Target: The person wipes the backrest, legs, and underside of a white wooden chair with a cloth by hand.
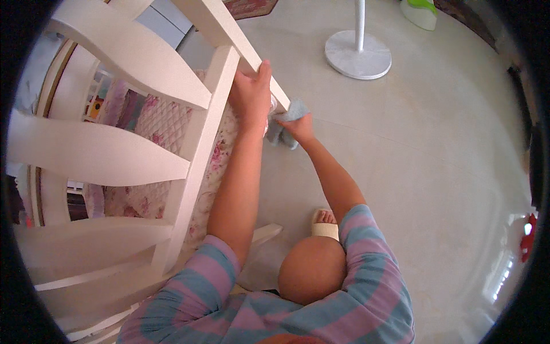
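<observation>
A white wooden chair (195,142) with curved back slats fills the left side. My left hand (252,96) grips its outer post, thumb along the post and the other fingers hidden behind it. Beyond it, my right hand (300,129) holds a fluffy grey-blue cloth (296,110), which wraps the end of that post. Part of the cloth hangs below the fingers. Through the slats shows a quilted cushion (161,118) with pink flowers, its edge passing under my left forearm.
A white round stand base (370,64) with a pole rests on the pale tiled floor (429,172). A green and white plastic object (420,13) and a reddish mat (251,7) lie farther back. My sandalled foot (325,221) is below my right arm.
</observation>
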`<state>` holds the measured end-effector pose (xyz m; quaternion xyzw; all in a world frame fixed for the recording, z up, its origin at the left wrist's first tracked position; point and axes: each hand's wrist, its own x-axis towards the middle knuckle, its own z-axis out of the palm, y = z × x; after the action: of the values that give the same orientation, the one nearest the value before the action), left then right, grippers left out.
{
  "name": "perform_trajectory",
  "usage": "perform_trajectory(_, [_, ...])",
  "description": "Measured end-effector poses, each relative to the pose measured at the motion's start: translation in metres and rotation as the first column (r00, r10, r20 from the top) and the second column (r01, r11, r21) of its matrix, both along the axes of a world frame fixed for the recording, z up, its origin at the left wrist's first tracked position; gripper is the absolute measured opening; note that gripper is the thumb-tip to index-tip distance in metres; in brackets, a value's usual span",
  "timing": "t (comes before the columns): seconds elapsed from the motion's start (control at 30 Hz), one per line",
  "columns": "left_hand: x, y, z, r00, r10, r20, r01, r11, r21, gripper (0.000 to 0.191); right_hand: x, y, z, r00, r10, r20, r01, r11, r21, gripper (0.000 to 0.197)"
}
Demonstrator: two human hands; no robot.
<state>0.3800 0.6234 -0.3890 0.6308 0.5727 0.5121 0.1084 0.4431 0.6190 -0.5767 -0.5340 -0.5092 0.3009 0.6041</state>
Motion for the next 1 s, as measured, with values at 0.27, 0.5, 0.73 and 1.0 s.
perform_trajectory(0.27, [0.002,0.001,0.001,0.999,-0.015,-0.033,0.015,1.000,-0.004,0.056,0.019,-0.008,-0.109,0.999,0.044,-0.024,-0.049,0.971,-0.236,0.054])
perform_trajectory(0.5, [-0.006,0.007,-0.007,0.999,-0.008,-0.042,0.009,1.000,0.015,0.060,0.026,-0.014,-0.142,0.948,0.021,0.317,0.058,0.970,-0.238,0.066])
perform_trajectory(0.73, [0.002,0.004,-0.005,0.997,0.039,-0.071,-0.037,0.999,0.033,0.061,0.034,-0.028,-0.136,0.988,0.024,0.155,0.050,0.889,-0.455,0.056])
perform_trajectory(1.0, [-0.002,0.005,-0.006,0.983,0.121,-0.135,-0.118,0.992,0.034,0.060,-0.002,-0.067,-0.013,0.887,-0.082,0.454,0.139,0.986,-0.094,0.037])
